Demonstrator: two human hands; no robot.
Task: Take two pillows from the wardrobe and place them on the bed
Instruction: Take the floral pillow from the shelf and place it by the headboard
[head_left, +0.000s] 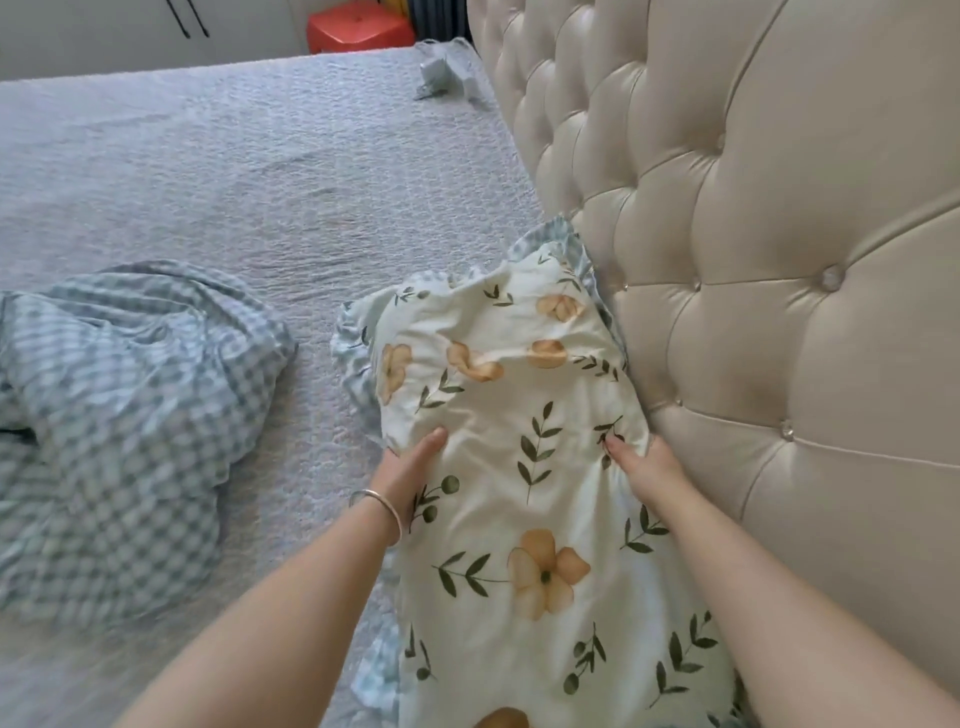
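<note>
A cream pillow (524, 415) printed with orange flowers and green leaves, edged with a blue checked frill, lies on the grey bed (234, 171) against the tufted headboard. My left hand (410, 465) grips its left side, a bangle on that wrist. My right hand (641, 460) grips its right side, next to the headboard. Only one pillow is in sight.
The beige buttoned headboard (753, 260) runs along the right. A crumpled blue checked cover (119, 415) lies on the bed at the left. A small pale bundle (447, 70) rests at the far corner. Beyond the bed are a red stool (358, 26) and wardrobe doors (130, 31).
</note>
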